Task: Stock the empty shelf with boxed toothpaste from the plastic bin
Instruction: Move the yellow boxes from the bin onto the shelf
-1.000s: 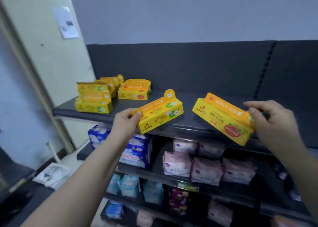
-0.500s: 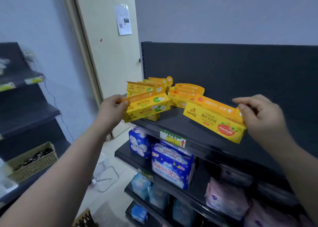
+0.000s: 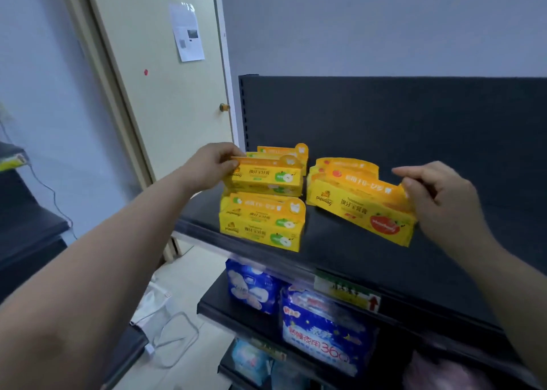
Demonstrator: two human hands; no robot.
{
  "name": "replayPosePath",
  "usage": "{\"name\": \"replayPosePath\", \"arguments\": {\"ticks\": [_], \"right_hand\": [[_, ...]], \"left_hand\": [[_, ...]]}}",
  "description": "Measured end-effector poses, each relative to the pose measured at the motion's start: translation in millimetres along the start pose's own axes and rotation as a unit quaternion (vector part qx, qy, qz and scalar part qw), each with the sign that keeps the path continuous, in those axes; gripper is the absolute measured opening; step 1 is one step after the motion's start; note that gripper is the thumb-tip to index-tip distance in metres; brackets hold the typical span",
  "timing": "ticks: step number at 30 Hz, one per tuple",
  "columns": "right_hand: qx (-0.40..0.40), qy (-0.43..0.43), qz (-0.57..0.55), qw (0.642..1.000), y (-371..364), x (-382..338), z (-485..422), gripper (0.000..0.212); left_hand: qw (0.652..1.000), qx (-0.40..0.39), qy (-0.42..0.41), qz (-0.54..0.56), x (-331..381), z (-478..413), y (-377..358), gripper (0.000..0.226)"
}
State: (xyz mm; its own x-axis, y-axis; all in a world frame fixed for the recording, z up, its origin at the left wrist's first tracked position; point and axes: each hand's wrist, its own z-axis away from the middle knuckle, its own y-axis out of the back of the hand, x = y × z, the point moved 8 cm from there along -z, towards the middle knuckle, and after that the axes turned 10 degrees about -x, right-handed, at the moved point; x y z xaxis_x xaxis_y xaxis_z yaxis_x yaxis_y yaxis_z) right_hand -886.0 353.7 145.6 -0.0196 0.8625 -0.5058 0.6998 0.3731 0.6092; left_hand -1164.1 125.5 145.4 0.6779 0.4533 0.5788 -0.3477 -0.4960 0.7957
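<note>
L hand (image 3: 211, 164) grips apple box (image 3: 265, 176); R hand (image 3: 438, 194) grips strawberry box (image 3: 361, 212).

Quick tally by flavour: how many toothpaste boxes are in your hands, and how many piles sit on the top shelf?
Green-apple box in the left hand: 1
Strawberry box in the right hand: 1
Green-apple piles on the shelf: 2 (front pile, rear pile)
Strawberry pile on the shelf: 1
Total: 2 held boxes, 3 piles; boxes per pile too blurred to count.

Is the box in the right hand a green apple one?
No, the right hand holds a box printed with a red fruit.
</note>
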Motion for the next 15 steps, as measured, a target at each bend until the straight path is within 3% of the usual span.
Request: {"name": "replayPosePath", "arguments": {"ticks": [3,7,11,15], "right_hand": [[-0.007,-0.004,0.021,1.0,-7.5,8.5,-4.5,0.023],[-0.057,0.01,0.073,0.996,-26.7,20.0,-12.0,0.022],[-0.196,0.013,0.148,0.969,-58.4,37.2,-20.7,0.023],[-0.238,-0.001,0.232,0.943,-72.0,33.6,-33.9,0.023]], "left_hand": [[0.993,0.045,-0.015,-0.11,1.6,-5.4,-5.2,0.026],[0.956,0.118,-0.061,-0.261,20.5,2.9,-18.4,0.028],[0.94,0.137,-0.111,-0.293,37.1,13.3,-38.6,0.023],[0.934,0.167,-0.13,-0.286,54.7,19.3,-40.3,0.029]]}}
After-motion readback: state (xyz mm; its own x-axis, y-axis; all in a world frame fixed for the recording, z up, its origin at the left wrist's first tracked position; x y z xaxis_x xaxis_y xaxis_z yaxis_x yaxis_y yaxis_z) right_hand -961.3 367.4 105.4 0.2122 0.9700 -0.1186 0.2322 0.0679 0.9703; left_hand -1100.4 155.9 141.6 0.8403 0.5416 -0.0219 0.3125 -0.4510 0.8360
